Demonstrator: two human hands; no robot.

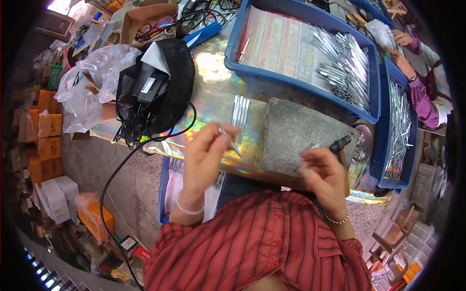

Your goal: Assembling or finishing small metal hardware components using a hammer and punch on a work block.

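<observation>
Left hand [204, 157], centre of the frame, with 1 slim silver tool [236, 149]
Its grip pinches the tool firmly; a light, steady hold should best control the tip. Right of centre, by the stone block [291, 126], the right hand's [326, 175] grip half-curls, contents unclear.

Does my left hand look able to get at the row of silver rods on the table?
Probably yes: the silver rods lie close by your left hand, and nothing covers their far ends, though that hand holds a slim metal piece.
</observation>
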